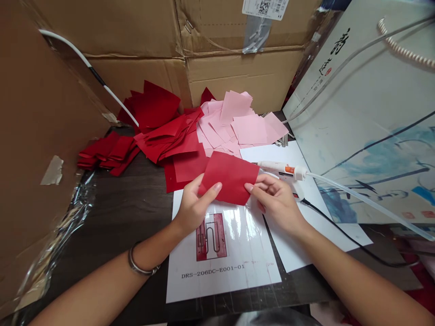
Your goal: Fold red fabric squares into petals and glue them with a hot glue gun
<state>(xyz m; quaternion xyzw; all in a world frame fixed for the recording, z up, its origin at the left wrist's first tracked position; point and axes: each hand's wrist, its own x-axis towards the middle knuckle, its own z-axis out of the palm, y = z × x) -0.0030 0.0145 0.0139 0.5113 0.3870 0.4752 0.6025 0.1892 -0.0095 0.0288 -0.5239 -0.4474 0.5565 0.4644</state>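
Observation:
A flat red paper piece (231, 176) is held up in front of me by both hands. My left hand (193, 203) pinches its left edge, thumb on top. At the right edge my right hand (277, 199) grips it between thumb and fingers. Beneath it lies a white printed sheet (224, 285) under clear plastic, with a red picture and lettering. Behind are a heap of red pieces (170, 136) and a heap of pink pieces (249, 129). Just past my right hand rests a white glue gun (278, 168) with a clear glue stick in its back.
Cardboard (118, 27) walls the back and left of the dark table (112, 217). Folded red bundles (108, 151) lie at the left. A white paper bag (374, 113) stands at the right. A black cord (346, 237) crosses a white sheet (306, 258).

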